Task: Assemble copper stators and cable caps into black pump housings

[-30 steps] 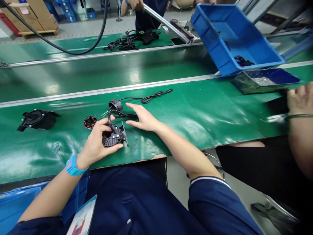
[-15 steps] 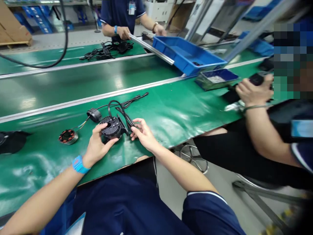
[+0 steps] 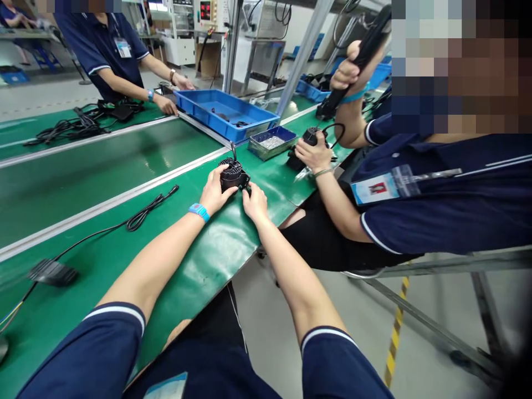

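A black ribbed round housing with a short black cable sticking up rests on the green mat, far out to my right. My left hand wraps its left side, fingers curled on the rim. My right hand presses against the housing's right side with closed fingers. Both arms are stretched out. A black cable with a coiled end trails left across the mat to a black part.
A person seated at my right holds a black part on the mat and a black power tool raised. A blue bin and a small screw tray stand beyond. Another person stands across the conveyor.
Both hands carried the black housing far to the right along the mat, towards the seated person. My view swung right; the stator and other pump body have left the view.
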`<state>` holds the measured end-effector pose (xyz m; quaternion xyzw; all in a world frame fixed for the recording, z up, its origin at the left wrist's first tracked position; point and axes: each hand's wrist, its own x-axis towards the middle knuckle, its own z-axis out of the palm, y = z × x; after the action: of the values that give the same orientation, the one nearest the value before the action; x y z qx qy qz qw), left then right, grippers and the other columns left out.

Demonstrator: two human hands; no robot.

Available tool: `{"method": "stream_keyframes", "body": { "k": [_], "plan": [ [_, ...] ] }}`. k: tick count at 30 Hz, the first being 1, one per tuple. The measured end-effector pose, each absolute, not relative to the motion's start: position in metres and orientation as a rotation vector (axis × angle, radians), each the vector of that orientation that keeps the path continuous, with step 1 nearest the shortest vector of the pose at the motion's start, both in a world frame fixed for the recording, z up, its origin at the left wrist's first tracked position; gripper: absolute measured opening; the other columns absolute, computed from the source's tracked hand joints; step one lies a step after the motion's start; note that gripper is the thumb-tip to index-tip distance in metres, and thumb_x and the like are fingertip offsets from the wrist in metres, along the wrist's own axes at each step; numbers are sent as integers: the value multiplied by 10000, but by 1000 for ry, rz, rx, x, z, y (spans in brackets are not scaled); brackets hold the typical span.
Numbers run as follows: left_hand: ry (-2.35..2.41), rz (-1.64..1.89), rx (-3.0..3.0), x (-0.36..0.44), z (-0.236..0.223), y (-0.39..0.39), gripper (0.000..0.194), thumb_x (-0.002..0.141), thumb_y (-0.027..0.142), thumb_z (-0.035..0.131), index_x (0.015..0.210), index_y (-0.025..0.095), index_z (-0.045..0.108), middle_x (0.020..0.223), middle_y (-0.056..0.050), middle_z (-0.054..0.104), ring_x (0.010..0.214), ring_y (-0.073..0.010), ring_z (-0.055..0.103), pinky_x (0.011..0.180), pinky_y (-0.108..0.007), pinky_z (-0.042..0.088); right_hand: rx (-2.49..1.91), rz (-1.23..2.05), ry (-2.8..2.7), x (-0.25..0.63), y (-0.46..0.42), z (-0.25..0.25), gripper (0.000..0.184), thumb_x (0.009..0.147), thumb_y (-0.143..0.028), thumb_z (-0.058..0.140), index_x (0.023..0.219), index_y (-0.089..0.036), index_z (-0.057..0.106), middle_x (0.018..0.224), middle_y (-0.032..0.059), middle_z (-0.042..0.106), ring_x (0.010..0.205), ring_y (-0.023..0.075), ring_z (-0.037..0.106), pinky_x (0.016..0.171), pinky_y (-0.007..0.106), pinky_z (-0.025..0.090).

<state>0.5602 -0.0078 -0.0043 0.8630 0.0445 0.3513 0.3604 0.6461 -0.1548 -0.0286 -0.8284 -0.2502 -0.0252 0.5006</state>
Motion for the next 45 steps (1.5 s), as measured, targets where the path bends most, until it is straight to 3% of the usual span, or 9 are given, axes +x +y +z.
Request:
{"method": "stream_keyframes", "body": {
  "k": [2, 5, 18, 25, 30, 32, 35, 42, 45],
  "plan": [
    [111, 897, 2220, 583, -4, -9, 728, 819, 264, 783, 1434, 192, 402, 1430, -183, 531, 1340, -313, 547, 1185, -513, 422, -2061, -133, -571, 656, -153, -31, 420, 890, -237, 495, 1297, -145, 549, 1416, 193, 580, 1352, 349, 508, 1186, 609, 340],
    [122, 882, 2216, 599, -3, -8, 745, 816, 263, 780, 1450, 192, 396, 1456, -182, 505, 1384, -316, 505, 1206, -508, 400, -2090, -229, -542, 662, -152, -36, 469, 918, -220, 423, 1375, -145, 496, 1479, 173, 518, 1408, 289, 455, 1208, 510, 359],
    [183, 682, 2358, 578, 21, 1, 866, 779, 254, 803, 1542, 218, 394, 1631, -198, 252, 1550, -415, 289, 1277, -605, 286, -2023, -438, -498, 664, -155, -39, 385, 917, -283, 498, 1280, -157, 520, 1315, 174, 582, 1309, 283, 519, 1169, 470, 404],
    [216, 644, 2369, 556, 35, -12, 981, 759, 223, 845, 1590, 223, 324, 1683, -223, 178, 1559, -440, 269, 1269, -618, 316, -1948, -612, -488, 656, -160, -30, 360, 937, -364, 506, 1229, -156, 538, 1243, 176, 610, 1196, 306, 578, 1089, 479, 463],
    [-70, 504, 2570, 440, 37, -49, 871, 793, 363, 847, 1542, 231, 420, 1714, -215, 144, 1574, -455, 212, 1247, -644, 336, -1778, -747, -558, 629, -159, -13, 363, 960, -452, 485, 1186, -172, 529, 1179, 180, 601, 1114, 305, 577, 1035, 492, 461],
    [-215, 341, 2722, 378, 35, -64, 764, 833, 361, 815, 1506, 258, 468, 1712, -198, 192, 1556, -469, 256, 1200, -723, 332, -1686, -751, -601, 614, -147, -5, 381, 949, -487, 483, 1161, -171, 519, 1153, 173, 588, 1089, 311, 574, 994, 508, 462],
    [-244, 281, 2827, 297, 32, -75, 605, 900, 400, 750, 1445, 247, 534, 1657, -182, 351, 1530, -409, 346, 1216, -668, 336, -1560, -676, -681, 587, -114, 8, 355, 960, -489, 457, 1157, -198, 509, 1110, 144, 565, 1044, 307, 577, 939, 515, 461],
    [684, 846, 2895, 156, 25, -31, 334, 979, 350, 658, 1285, 229, 604, 1361, -144, 627, 1251, -280, 613, 1090, -488, 483, -1305, -165, -1324, 475, -4, 22, 285, 973, -450, 574, 1053, -181, 623, 1007, 101, 663, 949, 235, 633, 886, 395, 512],
    [1143, 1023, 2844, 105, 19, -11, 277, 950, 331, 700, 1181, 209, 608, 1241, -132, 654, 1148, -276, 642, 1008, -457, 529, -1172, 114, -1751, 414, 41, 24, 356, 980, -502, 586, 1133, -193, 672, 1134, 93, 725, 1078, 238, 665, 986, 393, 505]
  ]
}}
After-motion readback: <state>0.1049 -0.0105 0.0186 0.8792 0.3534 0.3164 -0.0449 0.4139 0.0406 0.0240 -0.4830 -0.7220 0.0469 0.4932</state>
